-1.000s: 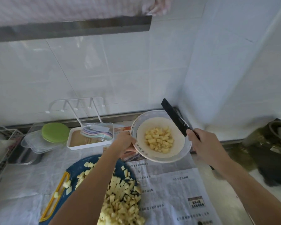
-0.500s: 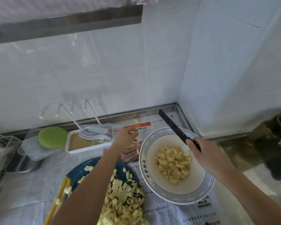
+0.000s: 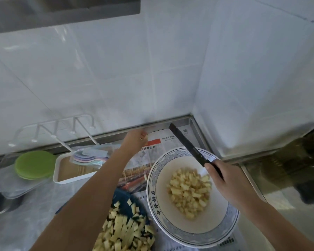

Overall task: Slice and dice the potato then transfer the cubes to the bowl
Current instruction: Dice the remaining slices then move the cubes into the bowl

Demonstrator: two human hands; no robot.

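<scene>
A white bowl with a blue patterned rim stands on newspaper and holds a heap of potato cubes. To its left, a dark blue cutting board carries a larger pile of diced potato. My right hand grips the handle of a black knife; the blade points up and left over the bowl's far rim. My left hand is stretched to the back of the counter, its fingertips pinching a small stray potato cube on the newspaper.
A white tray with pastel utensils and a clear container with a green lid sit at the left. A white wire rack stands by the tiled wall. A dark glass pot is at the right, and a metal ledge runs along the back.
The bowl was lowered from a tilt in my left hand to rest on the newspaper. My left hand let go and reached to the back of the counter. The knife stayed over the bowl.
</scene>
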